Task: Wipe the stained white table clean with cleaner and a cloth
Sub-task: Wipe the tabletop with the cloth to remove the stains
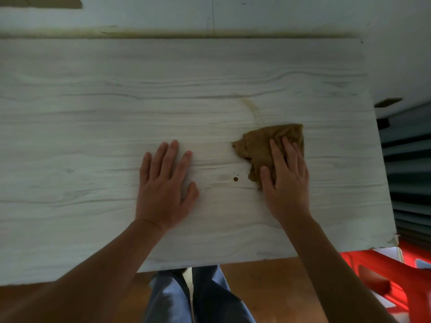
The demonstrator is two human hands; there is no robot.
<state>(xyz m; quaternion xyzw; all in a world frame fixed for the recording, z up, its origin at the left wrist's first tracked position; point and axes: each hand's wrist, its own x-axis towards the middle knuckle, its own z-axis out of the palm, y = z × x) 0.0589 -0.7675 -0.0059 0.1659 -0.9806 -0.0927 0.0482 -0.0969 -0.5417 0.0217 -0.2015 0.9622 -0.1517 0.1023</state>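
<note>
Stained white table (93,113) against wall (279,15); wooden floor (268,287).

Light: dim, soft, with a cool greenish cast over the white table (93,117). The brightest, warmest patch lies mid-table between the left hand (163,183) and right hand (288,183); source not in view. Shadows: faint, soft-edged, close beside both hands. Falloff: left forearm (81,276) and lower corners go dark. Focus: table's far edge and wall (279,15) smeared. Edges: wide-angle stretch enlarges that forearm.
</note>
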